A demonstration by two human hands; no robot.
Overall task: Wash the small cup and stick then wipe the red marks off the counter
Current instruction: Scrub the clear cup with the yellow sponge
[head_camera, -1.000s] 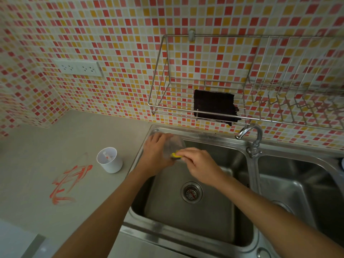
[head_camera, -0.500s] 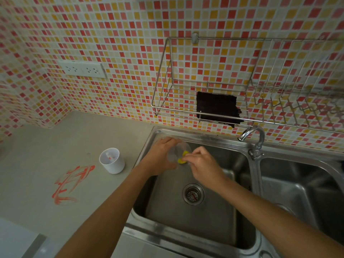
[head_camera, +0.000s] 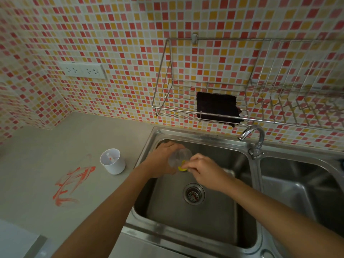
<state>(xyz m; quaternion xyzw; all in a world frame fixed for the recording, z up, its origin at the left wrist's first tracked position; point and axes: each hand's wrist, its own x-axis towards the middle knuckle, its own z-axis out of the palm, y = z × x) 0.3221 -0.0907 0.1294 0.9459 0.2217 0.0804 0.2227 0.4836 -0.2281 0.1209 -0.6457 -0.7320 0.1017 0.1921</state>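
Over the left sink basin [head_camera: 188, 224], my left hand [head_camera: 161, 159] holds a small clear cup [head_camera: 179, 156] tilted on its side. My right hand [head_camera: 202, 170] presses a yellow sponge [head_camera: 181, 168] against the cup's mouth. A white cup [head_camera: 112, 163] stands on the grey counter [head_camera: 61, 146] left of the sink, with a short white stick [head_camera: 110, 158] with a red mark lying inside it. Red smeared marks [head_camera: 71, 185] cover the counter in front of and to the left of the white cup.
A tap [head_camera: 254, 138] stands between the two basins, with the right basin [head_camera: 297, 192] beside it. A wire rack [head_camera: 232, 101] on the tiled wall holds a dark cloth [head_camera: 217, 108]. A white socket strip [head_camera: 82, 70] is on the wall at left. The drain [head_camera: 193, 194] lies below my hands.
Both hands have stayed over the left basin and shifted a little. The clear cup has turned in my left hand so more of it shows, with the sponge still at its mouth.
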